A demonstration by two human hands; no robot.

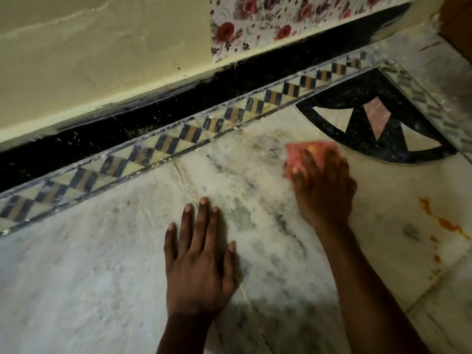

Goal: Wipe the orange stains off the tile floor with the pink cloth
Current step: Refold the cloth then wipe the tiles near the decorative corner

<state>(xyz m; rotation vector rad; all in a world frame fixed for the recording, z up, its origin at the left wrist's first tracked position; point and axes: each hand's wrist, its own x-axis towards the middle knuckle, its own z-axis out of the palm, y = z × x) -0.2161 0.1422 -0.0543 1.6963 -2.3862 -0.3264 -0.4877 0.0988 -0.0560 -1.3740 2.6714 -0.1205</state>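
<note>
My right hand (323, 190) presses the pink cloth (300, 155) flat against the white marble tile floor (107, 264), fingers spread over it; the cloth shows past my fingertips, blurred, with an orange smear on it. My left hand (198, 254) rests palm down on the floor, fingers apart, holding nothing. A trail of orange stains (444, 222) runs down the tile to the right of my right forearm. Faint orange marks (278, 135) lie just beyond the cloth.
A patterned border strip (178, 139) of dark and tan diamonds runs diagonally beyond my hands, then a black skirting (153, 116) and a cream wall (89, 60). A black curved inlay (383, 123) sits at upper right. Floral fabric (268, 21) hangs above.
</note>
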